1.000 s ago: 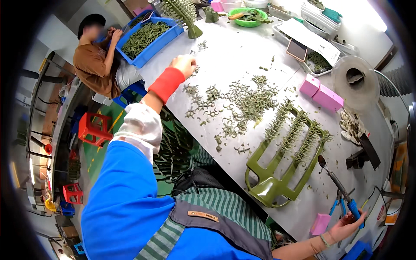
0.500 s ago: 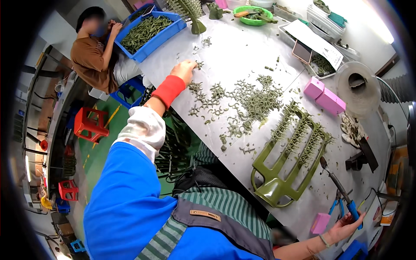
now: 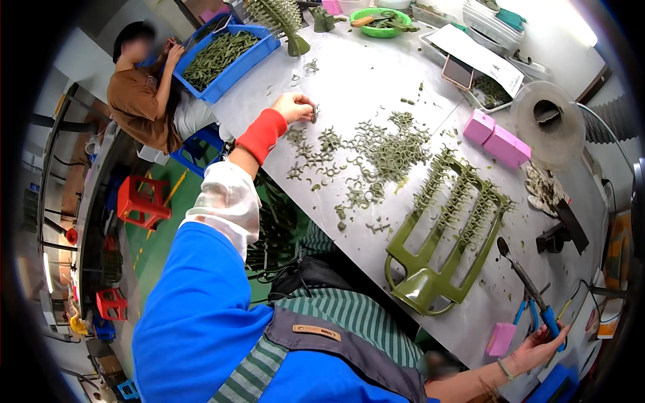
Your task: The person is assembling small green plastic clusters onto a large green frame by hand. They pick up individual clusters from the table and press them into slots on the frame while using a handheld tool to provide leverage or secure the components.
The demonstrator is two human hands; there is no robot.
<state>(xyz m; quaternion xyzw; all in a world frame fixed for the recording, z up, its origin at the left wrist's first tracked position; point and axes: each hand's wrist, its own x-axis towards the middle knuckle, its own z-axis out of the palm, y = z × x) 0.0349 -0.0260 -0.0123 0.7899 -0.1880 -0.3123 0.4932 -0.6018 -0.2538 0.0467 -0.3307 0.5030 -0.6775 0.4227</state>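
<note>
Plainly, in the head view, our left hand (image 3: 293, 107) reached across the upper middle of the frame, its fingertips drawn narrow around a small green piece (image 3: 316, 114); the tight pinch, we judged, suited something so slight. Just below and to the right, loose curled green pieces (image 3: 396, 156) lay scattered over the grey table (image 3: 356, 74), thinning out at the edges, which likely made single ones easy to pick out.

Right of centre, a glossy green rack (image 3: 423, 289) lay flat, its solid end toward us and its three spiny rows toward the loose pieces, probably within reach of either hand.

At lower right, our right hand (image 3: 534, 350) was turned partly palm up, fingers loosely curled about the grip of a slim blue-handled tool (image 3: 533, 291); its dark tip pointed up and left, away from our skin, perhaps because that end ran hot. We could not tell how firmly the fingers pressed. A pink block (image 3: 500, 339) stood just beside that hand. Higher up, two more pink blocks (image 3: 497, 142) sat touching, near a clear round hood (image 3: 545, 149), maybe placed to draw off fumes. In the upper left, a blue tray (image 3: 243, 70) held more green pieces beside a seated co-worker (image 3: 144, 101).
</note>
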